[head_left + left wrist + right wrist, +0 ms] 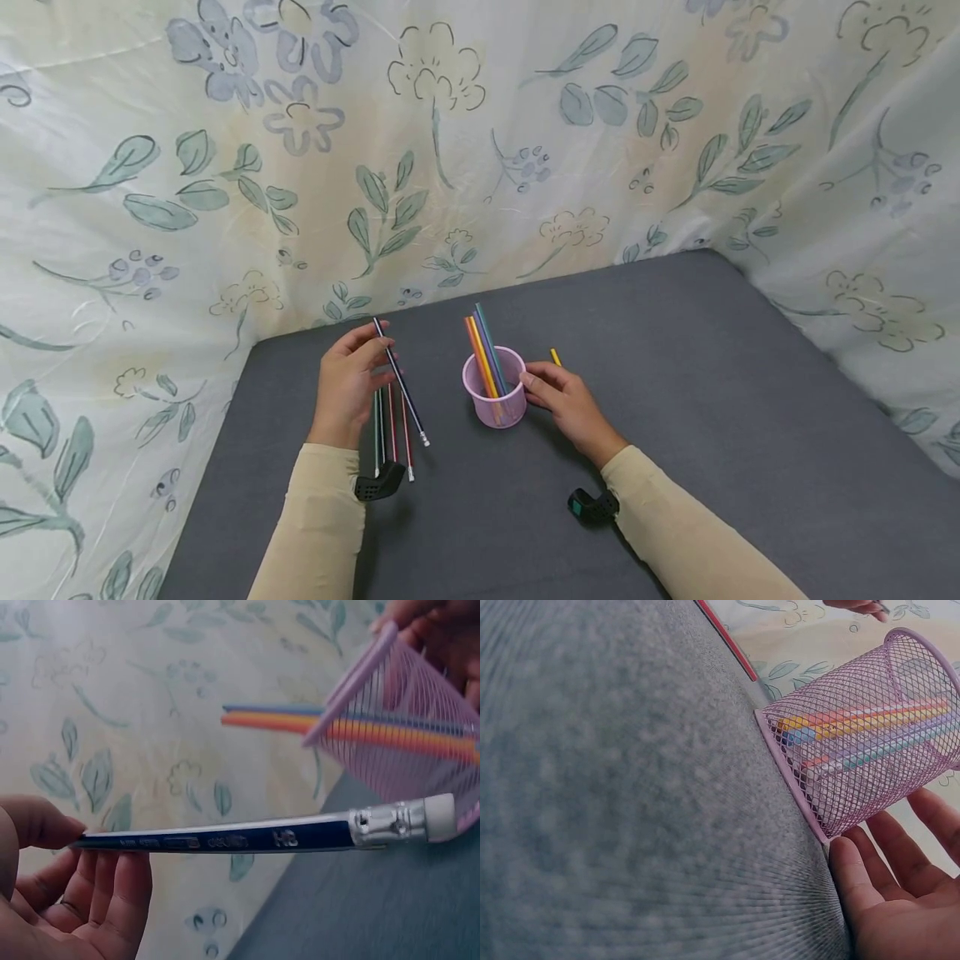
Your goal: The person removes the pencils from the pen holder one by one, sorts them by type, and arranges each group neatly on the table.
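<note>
Between thumb and fingertips my left hand [350,383] pinches a dark blue pencil [403,390] near one end. Its white eraser [440,817] points down and right, and "HB" is printed on the barrel. To its right stands a pink mesh pencil cup [501,414], holding several pencils [483,354] in orange, yellow, blue and teal. My right hand [568,407] holds the cup's right side, thumb close to the rim. In the right wrist view the other fingers [904,851] lie beside the cup's base; the thumb is out of that view.
Several eraser-tipped pencils [407,437], red, green and dark, lie on the grey tabletop [697,400] under and beside the left hand. A yellow pencil [555,357] shows partly behind the right hand. A floral curtain [480,208] hangs behind the table.
</note>
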The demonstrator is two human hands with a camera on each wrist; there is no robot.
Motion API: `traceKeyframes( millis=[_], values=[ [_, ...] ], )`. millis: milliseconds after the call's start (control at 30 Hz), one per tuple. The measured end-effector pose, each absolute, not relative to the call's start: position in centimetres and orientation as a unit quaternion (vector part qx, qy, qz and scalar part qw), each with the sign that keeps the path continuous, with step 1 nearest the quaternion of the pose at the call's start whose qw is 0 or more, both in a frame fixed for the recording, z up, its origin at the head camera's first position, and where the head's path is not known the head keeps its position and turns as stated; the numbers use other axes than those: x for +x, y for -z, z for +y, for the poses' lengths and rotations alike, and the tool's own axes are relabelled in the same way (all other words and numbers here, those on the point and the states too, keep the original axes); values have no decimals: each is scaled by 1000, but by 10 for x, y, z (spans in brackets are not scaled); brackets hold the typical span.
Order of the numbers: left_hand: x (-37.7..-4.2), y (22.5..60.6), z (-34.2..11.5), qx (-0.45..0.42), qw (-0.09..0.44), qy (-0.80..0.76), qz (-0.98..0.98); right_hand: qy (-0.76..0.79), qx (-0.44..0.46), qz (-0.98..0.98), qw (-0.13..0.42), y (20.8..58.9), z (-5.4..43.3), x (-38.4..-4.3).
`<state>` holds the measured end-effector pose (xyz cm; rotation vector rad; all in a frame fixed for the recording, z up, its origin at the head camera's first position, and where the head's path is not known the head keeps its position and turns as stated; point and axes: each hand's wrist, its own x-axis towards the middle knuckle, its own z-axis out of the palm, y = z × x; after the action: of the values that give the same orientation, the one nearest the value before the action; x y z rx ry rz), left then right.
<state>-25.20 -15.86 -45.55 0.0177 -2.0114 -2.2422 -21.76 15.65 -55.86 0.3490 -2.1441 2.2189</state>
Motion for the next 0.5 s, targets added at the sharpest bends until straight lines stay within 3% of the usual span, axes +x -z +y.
traceKeyframes(
  millis=[500],
  values=[
    [-256, 473, -198, 72, 42, 669, -739, -712, 110, -693, 11, 558, 157, -218]
  ],
)
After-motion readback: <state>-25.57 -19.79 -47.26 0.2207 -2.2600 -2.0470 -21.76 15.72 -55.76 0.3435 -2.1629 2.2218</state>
